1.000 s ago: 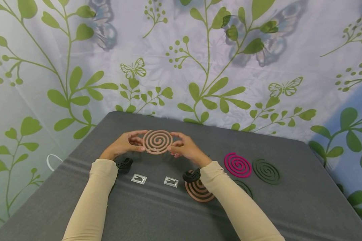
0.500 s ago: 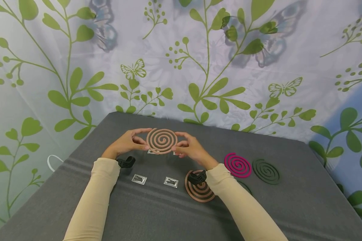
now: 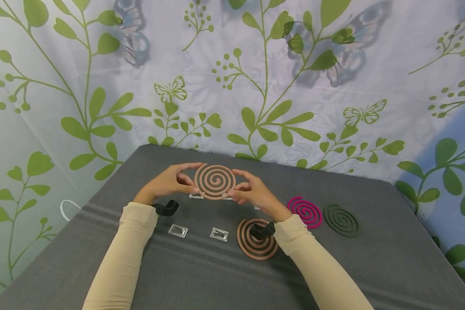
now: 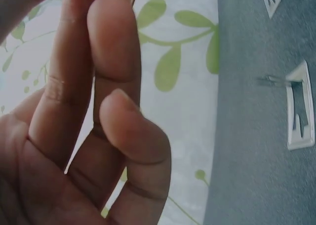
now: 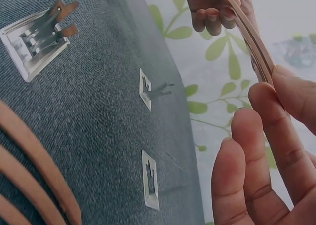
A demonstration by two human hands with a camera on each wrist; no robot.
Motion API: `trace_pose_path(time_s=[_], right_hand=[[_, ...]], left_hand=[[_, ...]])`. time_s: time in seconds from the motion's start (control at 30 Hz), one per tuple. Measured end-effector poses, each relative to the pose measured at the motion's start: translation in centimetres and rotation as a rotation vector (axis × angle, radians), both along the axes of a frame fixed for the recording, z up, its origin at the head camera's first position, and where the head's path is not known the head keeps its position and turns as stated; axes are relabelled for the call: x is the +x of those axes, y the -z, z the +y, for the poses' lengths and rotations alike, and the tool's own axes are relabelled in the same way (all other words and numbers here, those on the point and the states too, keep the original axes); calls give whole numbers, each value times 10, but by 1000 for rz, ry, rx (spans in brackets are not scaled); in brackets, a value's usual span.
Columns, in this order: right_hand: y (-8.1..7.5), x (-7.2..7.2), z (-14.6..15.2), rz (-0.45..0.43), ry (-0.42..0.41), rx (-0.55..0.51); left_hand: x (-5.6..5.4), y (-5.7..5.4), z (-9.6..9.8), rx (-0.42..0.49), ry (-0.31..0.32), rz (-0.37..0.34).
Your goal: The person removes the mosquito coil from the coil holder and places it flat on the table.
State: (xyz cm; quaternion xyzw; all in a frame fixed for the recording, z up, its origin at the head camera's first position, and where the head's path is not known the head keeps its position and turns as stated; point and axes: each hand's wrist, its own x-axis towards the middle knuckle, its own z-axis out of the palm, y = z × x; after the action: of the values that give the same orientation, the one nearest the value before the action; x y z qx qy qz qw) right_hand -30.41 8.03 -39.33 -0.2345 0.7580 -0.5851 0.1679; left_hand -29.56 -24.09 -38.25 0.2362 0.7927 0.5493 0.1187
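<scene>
A brown mosquito coil (image 3: 217,181) is held up above the table, its spiral face toward the head camera. My left hand (image 3: 169,181) pinches its left edge between thumb and fingers. At the right edge, my right hand (image 3: 256,193) pinches it the same way. Seen edge-on in the right wrist view, the coil (image 5: 259,50) spans from one hand to the other. The left wrist view shows mostly the fingers of my left hand (image 4: 94,116), with only a sliver of coil at the top. Another brown mosquito coil (image 3: 238,241) lies flat under my right wrist.
Small metal coil stands lie on the grey table, two in front (image 3: 178,230) and others behind the hands, partly covered. A pink mosquito coil (image 3: 305,212) and a dark green mosquito coil (image 3: 341,220) lie to the right. A patterned cloth (image 3: 271,86) hangs behind.
Both hands have moved to the right with the held mosquito coil between them. My right forearm now hides the second green coil that showed beside it.
</scene>
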Motion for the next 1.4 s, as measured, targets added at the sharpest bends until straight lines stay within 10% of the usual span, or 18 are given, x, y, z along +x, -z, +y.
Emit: trace_pose_path(time_s=[0.97,1.4], right_hand=[[-5,17,57,-21,-48,-107],[3,24,85,-36,-39,-109]], left_hand=[[24,-29,54,-43,81,27],[31,-23,81,-83,57,35]])
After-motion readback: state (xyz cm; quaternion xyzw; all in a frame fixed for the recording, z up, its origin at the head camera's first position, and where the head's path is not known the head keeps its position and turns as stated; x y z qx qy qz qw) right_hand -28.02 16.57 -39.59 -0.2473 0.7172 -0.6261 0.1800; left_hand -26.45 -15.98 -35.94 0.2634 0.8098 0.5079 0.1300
